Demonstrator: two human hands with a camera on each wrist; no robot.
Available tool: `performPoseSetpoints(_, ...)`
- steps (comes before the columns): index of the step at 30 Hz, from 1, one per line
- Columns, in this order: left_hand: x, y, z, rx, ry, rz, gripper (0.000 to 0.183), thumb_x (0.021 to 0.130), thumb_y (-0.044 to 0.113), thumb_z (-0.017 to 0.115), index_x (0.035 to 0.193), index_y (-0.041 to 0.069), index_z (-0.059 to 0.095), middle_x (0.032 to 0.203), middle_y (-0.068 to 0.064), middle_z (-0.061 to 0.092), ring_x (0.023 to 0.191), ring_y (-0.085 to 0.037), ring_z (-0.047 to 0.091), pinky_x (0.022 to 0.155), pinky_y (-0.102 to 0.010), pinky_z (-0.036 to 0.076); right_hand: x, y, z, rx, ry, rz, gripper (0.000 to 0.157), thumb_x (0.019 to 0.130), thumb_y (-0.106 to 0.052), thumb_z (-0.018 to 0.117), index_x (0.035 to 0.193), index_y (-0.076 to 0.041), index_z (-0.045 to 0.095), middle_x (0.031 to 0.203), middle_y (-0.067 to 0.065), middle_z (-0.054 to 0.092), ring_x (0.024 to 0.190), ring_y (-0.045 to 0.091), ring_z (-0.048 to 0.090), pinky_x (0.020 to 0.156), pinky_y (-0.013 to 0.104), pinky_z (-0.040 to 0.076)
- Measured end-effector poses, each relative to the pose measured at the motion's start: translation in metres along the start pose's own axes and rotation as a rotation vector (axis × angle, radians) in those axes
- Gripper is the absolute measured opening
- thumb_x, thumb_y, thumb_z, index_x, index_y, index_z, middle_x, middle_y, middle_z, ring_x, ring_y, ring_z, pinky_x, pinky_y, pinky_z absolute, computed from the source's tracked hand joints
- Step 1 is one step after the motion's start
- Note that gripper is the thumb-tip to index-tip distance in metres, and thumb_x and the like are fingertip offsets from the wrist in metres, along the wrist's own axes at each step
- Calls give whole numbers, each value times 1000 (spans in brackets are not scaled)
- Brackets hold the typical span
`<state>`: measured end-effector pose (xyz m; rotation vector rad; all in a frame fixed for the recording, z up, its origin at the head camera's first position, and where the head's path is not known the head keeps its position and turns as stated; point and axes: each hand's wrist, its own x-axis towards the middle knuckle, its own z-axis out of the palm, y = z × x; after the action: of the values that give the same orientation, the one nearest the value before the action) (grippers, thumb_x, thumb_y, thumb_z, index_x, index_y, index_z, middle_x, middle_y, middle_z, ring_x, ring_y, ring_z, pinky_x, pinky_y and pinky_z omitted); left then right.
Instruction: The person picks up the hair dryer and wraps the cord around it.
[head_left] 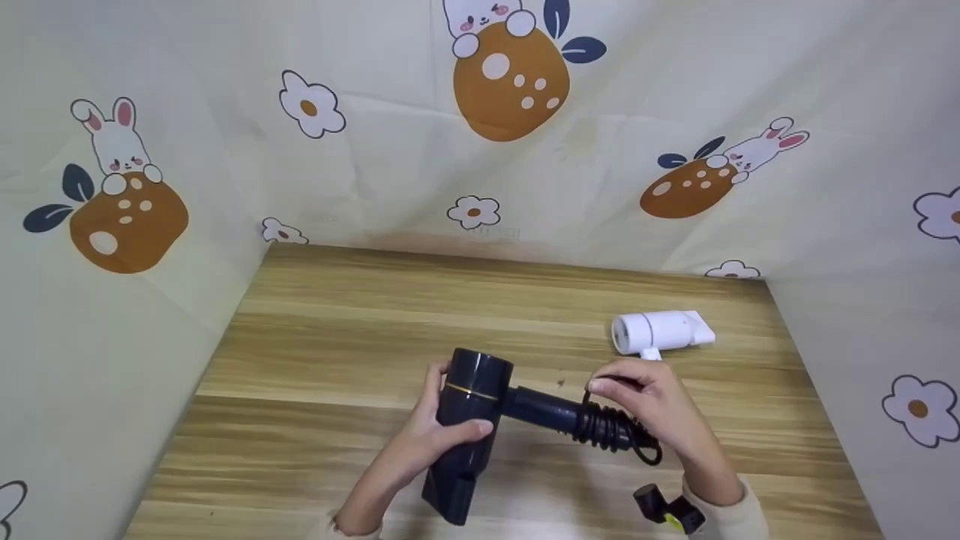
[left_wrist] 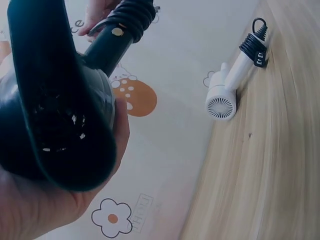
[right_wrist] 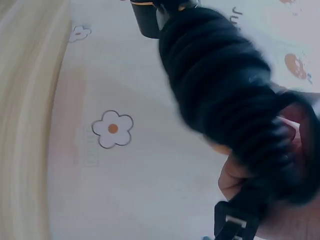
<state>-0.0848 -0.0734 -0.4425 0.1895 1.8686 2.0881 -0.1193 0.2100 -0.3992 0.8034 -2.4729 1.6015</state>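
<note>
A black hair dryer [head_left: 480, 373] with a thin gold band is held above the table, its handle pointing right. My left hand [head_left: 424, 442] grips the barrel, thumb across the near side and fingers round behind it. Black power cord [head_left: 598, 429] is wound in several coils round the handle. With thumb and forefinger, my right hand [head_left: 664, 401] pinches a strand of that cord just above the coils. In the right wrist view the coils fill much of the picture, and the plug [right_wrist: 235, 221] shows below them.
Behind my right hand a white hair dryer [head_left: 660, 330] lies on the wooden table [head_left: 337, 315]; the left wrist view shows dark cord [left_wrist: 252, 46] wound on its handle. A small black device [head_left: 667, 510] sits by my right sleeve. Patterned cloth [head_left: 390, 172] walls the back and sides.
</note>
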Motion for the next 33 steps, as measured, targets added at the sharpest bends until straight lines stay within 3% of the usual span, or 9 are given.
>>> performPoseSetpoints(2, 0, 0, -1, -31, -24, 8, 73, 76, 16, 71, 131, 14, 23, 107, -20, 51, 85, -25, 62, 72, -41, 54, 1, 5, -2, 133, -51, 30, 8, 80, 6, 62, 85, 2, 68, 82, -8, 68, 75, 2, 62, 70, 18, 51)
performPoseSetpoints(5, -1, 0, -1, -91, -52, 9, 71, 76, 14, 69, 130, 13, 22, 105, -19, 51, 84, -26, 62, 71, -43, 54, 1, 13, -3, 284, -104, 35, 17, 82, 9, 58, 89, -2, 69, 86, -11, 68, 79, 3, 62, 73, 18, 51)
performPoseSetpoints(8, -2, -1, -1, -150, -55, 11, 69, 76, 12, 67, 129, 12, 22, 105, -18, 51, 83, -27, 62, 71, -44, 54, 0, 20, -1, 358, -139, 23, 28, 85, 9, 54, 92, -13, 70, 86, -13, 66, 78, 0, 59, 70, 16, 49)
performPoseSetpoints(12, -3, -2, -1, -222, -43, 22, 66, 76, 8, 64, 127, 12, 22, 104, -18, 52, 82, -29, 64, 70, -45, 54, -2, 27, 4, 394, -164, 44, 32, 88, 7, 50, 94, -21, 66, 79, -16, 61, 69, -4, 52, 59, 13, 44)
performPoseSetpoints(19, -4, -1, -1, -315, 9, 3, 62, 78, 7, 60, 127, 12, 24, 107, -17, 52, 84, -34, 65, 71, -44, 53, -10, 21, 23, 574, -17, 247, 14, 93, -1, 46, 94, -12, 54, 79, -10, 62, 67, 1, 56, 56, 14, 45)
performPoseSetpoints(21, -4, 0, -1, -341, 28, -11, 63, 79, 8, 59, 129, 13, 23, 110, -17, 50, 85, -35, 65, 71, -44, 53, -14, 22, 30, 550, 20, 308, 10, 95, -8, 45, 95, -12, 54, 78, -8, 64, 65, 4, 59, 53, 16, 45)
performPoseSetpoints(26, -3, 3, 0, -375, 86, -8, 60, 81, 10, 57, 130, 14, 22, 110, -16, 53, 83, -33, 66, 67, -42, 54, -24, 24, 44, 328, 41, 414, 18, 96, -10, 46, 97, 1, 59, 72, -1, 66, 60, 9, 61, 56, 24, 51)
performPoseSetpoints(28, -2, 3, 1, -377, 109, -2, 56, 82, 10, 56, 127, 13, 23, 107, -16, 55, 82, -31, 67, 66, -41, 53, -26, 22, 50, 259, 31, 393, 20, 95, -8, 48, 94, 7, 61, 72, 4, 66, 61, 10, 60, 59, 27, 53)
performPoseSetpoints(33, 0, 4, 3, -373, 156, -17, 55, 82, 11, 56, 125, 13, 22, 106, -14, 55, 83, -30, 66, 68, -38, 53, -30, 15, 64, 58, 44, 272, 14, 91, -14, 58, 94, -1, 60, 75, 7, 65, 62, 10, 60, 57, 26, 53)
